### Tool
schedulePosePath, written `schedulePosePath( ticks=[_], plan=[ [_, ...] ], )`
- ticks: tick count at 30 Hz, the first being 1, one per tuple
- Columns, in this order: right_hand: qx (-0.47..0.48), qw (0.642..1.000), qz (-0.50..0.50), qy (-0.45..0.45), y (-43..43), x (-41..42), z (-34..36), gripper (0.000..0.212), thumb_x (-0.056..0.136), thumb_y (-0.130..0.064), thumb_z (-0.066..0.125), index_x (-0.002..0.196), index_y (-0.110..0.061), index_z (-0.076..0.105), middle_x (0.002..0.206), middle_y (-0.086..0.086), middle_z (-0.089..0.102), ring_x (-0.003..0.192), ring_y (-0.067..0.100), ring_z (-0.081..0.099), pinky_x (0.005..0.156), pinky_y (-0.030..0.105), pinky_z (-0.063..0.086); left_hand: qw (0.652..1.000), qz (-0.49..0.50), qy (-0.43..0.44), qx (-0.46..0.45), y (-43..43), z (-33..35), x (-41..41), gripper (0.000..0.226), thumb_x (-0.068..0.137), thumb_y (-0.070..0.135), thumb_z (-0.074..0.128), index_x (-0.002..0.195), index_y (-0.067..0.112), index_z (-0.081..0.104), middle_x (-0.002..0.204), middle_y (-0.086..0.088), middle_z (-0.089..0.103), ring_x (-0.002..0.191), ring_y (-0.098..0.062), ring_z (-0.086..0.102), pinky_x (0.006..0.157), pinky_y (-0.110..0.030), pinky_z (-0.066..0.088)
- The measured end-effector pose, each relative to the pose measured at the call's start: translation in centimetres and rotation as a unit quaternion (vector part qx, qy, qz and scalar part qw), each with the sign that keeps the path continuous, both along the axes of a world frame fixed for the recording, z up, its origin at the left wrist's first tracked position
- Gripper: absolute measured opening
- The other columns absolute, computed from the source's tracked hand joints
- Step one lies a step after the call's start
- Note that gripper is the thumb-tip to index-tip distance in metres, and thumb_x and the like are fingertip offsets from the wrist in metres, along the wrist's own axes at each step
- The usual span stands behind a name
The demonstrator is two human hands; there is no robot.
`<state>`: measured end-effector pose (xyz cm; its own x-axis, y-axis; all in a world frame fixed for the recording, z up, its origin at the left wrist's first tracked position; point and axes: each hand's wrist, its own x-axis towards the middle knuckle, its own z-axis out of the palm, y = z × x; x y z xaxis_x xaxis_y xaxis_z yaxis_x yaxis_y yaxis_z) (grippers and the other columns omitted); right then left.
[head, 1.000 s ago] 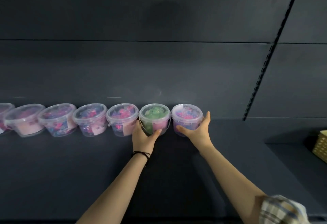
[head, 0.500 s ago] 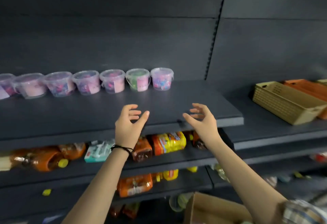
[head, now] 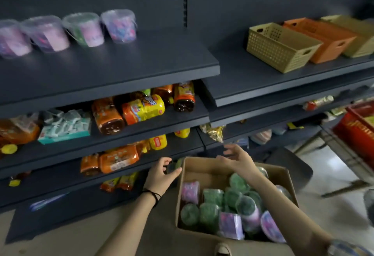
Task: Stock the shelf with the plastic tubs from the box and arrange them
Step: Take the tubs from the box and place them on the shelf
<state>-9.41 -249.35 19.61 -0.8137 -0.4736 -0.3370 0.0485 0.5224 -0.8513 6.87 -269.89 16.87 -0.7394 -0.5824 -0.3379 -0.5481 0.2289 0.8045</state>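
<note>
Head camera view, looking down past dark shelving to a box on the floor. Both hands are empty, with fingers spread and loosely curled. The left hand point(head: 162, 174), with a black band at its wrist, hovers just outside the left wall of the open brown cardboard box point(head: 202, 169). The right hand point(head: 237, 160) is above the box's far edge, palm turned inward, holding nothing.

Inside the box lie many small clear plastic tubs point(head: 222, 209) with green or pink-and-purple contents, heaped on their sides and touching one another. Up and to the left, on the dark grey top shelf point(head: 141, 63), a row of the same tubs point(head: 81, 29) stands upright against the back wall; four are in view and the row runs out of frame to the left. The shelf is bare to the right of the last tub.

One second ago both hands were on the two rightmost tubs in that row. Half a second ago they were open and pulled back in front of the shelf. Now they have dropped to the box, and the view has swung down with them. This suggests the last pair is placed and the next pick is starting. With the box nearly full, the task looks far from done.

On the neighbouring shelf to the right sit a tan perforated plastic basket point(head: 279, 47) and an orange one point(head: 323, 39).
</note>
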Motion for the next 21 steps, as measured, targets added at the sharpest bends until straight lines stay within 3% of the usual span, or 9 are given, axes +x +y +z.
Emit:
schedulePosePath(
  ticks=[6,10,12,14,15,17,18,21],
  plan=[
    [0.109,0.992,0.023,-0.061,5.0,-3.9,-10.8,0.045,0.075,-0.029,0.082,0.11,-0.019,0.055,0.102,-0.002,0.062,0.092,0.015,0.062,0.073,0.018,0.042,0.989,0.014,-0.092,0.117,7.6,-10.0,-3.8,0.055,0.075,0.025,0.079,0.121,0.013,0.051,0.124,-0.005,0.053,0.108,-0.018,0.053,0.072,-0.008,0.043],
    [0.138,0.982,-0.006,-0.125,5.6,-4.0,-20.5,0.055,0.071,-0.025,0.084,0.117,-0.015,0.055,0.106,0.004,0.062,0.09,0.019,0.06,0.082,0.032,0.05,0.982,0.065,-0.129,0.125,9.8,-18.6,-5.2,0.094,0.041,0.061,0.071,0.123,0.02,0.05,0.128,-0.008,0.052,0.116,-0.022,0.053,0.096,-0.034,0.045],
    [0.13,0.976,-0.033,-0.171,5.2,-3.4,-24.9,0.058,0.069,-0.02,0.086,0.116,-0.011,0.053,0.103,0.003,0.061,0.09,0.018,0.059,0.087,0.037,0.051,0.979,0.082,-0.145,0.117,9.9,-21.0,-6.2,0.099,0.047,0.058,0.074,0.133,0.017,0.046,0.134,-0.005,0.048,0.121,-0.021,0.049,0.097,-0.031,0.041],
    [0.11,0.97,-0.062,-0.21,4.4,-2.8,-29.0,0.046,0.069,-0.016,0.087,0.098,-0.016,0.051,0.09,-0.004,0.059,0.085,0.016,0.059,0.084,0.036,0.05,0.974,0.091,-0.162,0.129,9.4,-24.0,-6.9,0.095,0.059,0.046,0.081,0.138,0.015,0.04,0.139,-0.005,0.043,0.127,-0.022,0.044,0.094,-0.025,0.035],
    [0.103,0.967,-0.079,-0.22,3.9,-2.8,-31.1,0.048,0.065,-0.023,0.09,0.092,-0.018,0.05,0.09,-0.003,0.061,0.088,0.019,0.061,0.087,0.039,0.051,0.972,0.097,-0.168,0.136,9.0,-25.6,-7.4,0.094,0.063,0.042,0.083,0.141,0.015,0.038,0.142,-0.004,0.041,0.13,-0.022,0.042,0.095,-0.024,0.033],
    [0.115,0.958,-0.102,-0.244,3.2,-2.6,-35.4,0.077,0.046,-0.056,0.091,0.103,-0.02,0.053,0.107,0.006,0.064,0.104,0.024,0.062,0.093,0.044,0.051,0.971,0.101,-0.176,0.123,8.1,-28.8,-8.1,0.101,0.061,0.044,0.083,0.144,0.014,0.034,0.146,-0.005,0.037,0.133,-0.022,0.039,0.101,-0.025,0.031],
    [0.128,0.957,-0.098,-0.242,2.9,-2.5,-37.1,0.094,0.04,-0.064,0.088,0.115,-0.019,0.052,0.119,0.009,0.06,0.112,0.025,0.059,0.098,0.044,0.049,0.973,0.101,-0.175,0.114,7.7,-30.1,-8.5,0.102,0.062,0.041,0.084,0.145,0.013,0.032,0.148,-0.007,0.035,0.134,-0.023,0.037,0.104,-0.027,0.03],
    [0.182,0.947,-0.091,-0.25,1.4,-2.0,-38.4,0.098,0.066,-0.041,0.085,0.141,-0.009,0.032,0.14,0.014,0.034,0.132,0.03,0.038,0.108,0.032,0.035,0.973,0.104,-0.18,0.104,7.1,-33.8,-9.1,0.095,0.074,0.024,0.081,0.149,0.012,0.023,0.152,-0.009,0.03,0.139,-0.025,0.031,0.111,-0.034,0.026]
  ],
)
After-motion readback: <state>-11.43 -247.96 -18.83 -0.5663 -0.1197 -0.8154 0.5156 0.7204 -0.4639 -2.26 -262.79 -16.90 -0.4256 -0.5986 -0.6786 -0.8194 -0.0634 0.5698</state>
